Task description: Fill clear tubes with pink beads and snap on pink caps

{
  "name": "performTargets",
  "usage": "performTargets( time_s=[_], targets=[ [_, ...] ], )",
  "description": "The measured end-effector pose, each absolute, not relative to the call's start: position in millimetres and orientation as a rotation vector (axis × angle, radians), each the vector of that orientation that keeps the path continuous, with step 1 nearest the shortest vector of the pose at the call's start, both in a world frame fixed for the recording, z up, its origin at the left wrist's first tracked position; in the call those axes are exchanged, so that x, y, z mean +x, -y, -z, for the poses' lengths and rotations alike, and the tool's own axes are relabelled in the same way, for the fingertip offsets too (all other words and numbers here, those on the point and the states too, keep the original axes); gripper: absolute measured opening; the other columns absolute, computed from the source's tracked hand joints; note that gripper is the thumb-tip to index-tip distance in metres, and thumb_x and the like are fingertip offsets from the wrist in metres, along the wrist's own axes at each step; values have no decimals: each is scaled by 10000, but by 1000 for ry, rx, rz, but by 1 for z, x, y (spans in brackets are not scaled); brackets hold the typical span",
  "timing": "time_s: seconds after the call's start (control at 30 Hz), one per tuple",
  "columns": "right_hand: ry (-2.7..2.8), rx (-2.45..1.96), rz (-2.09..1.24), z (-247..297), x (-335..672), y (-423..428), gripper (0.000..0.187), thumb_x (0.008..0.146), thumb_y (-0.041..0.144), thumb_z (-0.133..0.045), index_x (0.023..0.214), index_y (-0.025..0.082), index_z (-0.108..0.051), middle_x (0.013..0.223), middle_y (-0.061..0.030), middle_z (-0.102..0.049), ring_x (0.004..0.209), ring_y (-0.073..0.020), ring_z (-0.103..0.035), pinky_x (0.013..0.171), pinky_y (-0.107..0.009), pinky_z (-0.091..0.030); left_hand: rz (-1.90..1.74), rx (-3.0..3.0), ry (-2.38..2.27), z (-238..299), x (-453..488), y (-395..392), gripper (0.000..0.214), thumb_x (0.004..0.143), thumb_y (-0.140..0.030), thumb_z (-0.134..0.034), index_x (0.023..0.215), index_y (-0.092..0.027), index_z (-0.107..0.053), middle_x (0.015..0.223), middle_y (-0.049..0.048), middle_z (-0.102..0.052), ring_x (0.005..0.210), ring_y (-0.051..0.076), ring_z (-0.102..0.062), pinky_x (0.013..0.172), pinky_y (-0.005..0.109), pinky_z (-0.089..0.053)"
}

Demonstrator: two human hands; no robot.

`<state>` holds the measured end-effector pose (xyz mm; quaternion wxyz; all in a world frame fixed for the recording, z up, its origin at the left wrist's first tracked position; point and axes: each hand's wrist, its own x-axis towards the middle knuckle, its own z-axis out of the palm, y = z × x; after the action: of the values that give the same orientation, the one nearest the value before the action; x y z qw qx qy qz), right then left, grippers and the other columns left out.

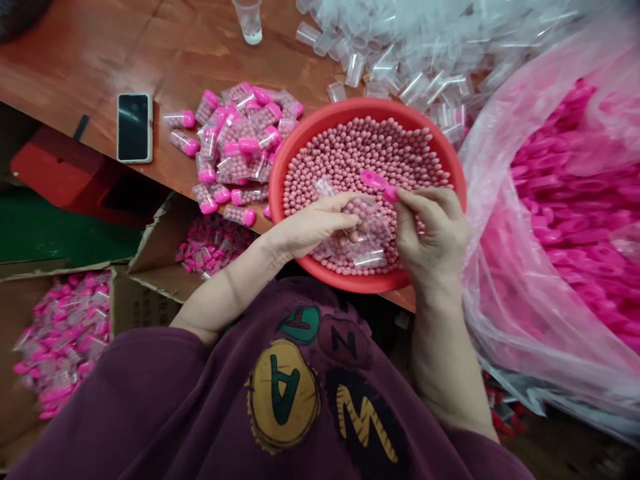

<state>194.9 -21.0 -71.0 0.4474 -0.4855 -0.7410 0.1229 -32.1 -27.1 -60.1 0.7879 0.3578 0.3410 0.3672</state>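
A red basin holds a mass of small pink beads, with several clear tubes lying among them. Over the beads, my left hand is closed round a clear plastic tube that seems to have beads in it. Where the tube ends is hard to make out against the beads behind. Just to its right, my right hand pinches a bright pink plastic piece, shaped like a small spoon, its rounded end pointing left above the basin.
Filled tubes with pink caps are piled left of the basin, near a phone. Cardboard boxes below hold more. Clear tubes are heaped behind; a plastic bag of pink pieces stands right. A clear cup is at the back.
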Motion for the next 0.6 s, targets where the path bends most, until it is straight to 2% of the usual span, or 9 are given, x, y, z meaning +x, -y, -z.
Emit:
performTargets(
  time_s=[0.13,0.23,0.37,0.47,0.6],
  targets=[
    [1717,-1187,-536,58,179,30,178,1104,445,-766,1191,318,-856,1095,-53,-814,999,-240,-791,909,-431,-668,-887,764,-795,65,-25,33,160,1069,-303,-729,1176,-185,-709,1010,35,-721,886,153,-645,857,308,-532],
    [1724,-1151,-634,49,169,33,164,1095,439,-780,1138,301,-858,1032,-36,-812,924,-215,-774,843,-396,-645,-943,778,-801,67,-20,37,162,1079,-323,-761,1154,-195,-697,1011,27,-723,910,152,-664,859,300,-545],
    [1720,-1161,-654,51,165,33,169,1086,453,-780,1099,303,-856,988,-27,-803,891,-219,-758,847,-416,-656,-894,724,-806,63,-19,42,229,1063,-374,-800,1167,-209,-679,929,12,-707,798,147,-683,727,289,-532],
    [1739,-1188,-629,55,165,33,222,1104,509,-738,1114,311,-840,1018,-46,-814,931,-251,-772,902,-472,-685,-868,688,-836,57,-20,44,203,1069,-360,-793,1141,-211,-675,912,1,-700,681,107,-629,605,256,-439],
    [1865,-1179,-577,56,168,34,209,1123,478,-689,1161,340,-840,1123,-91,-823,1071,-298,-801,990,-514,-702,-887,676,-852,52,-21,43,92,1098,-262,-727,1084,-189,-673,874,-14,-684,638,72,-570,595,226,-409]
  ],
)
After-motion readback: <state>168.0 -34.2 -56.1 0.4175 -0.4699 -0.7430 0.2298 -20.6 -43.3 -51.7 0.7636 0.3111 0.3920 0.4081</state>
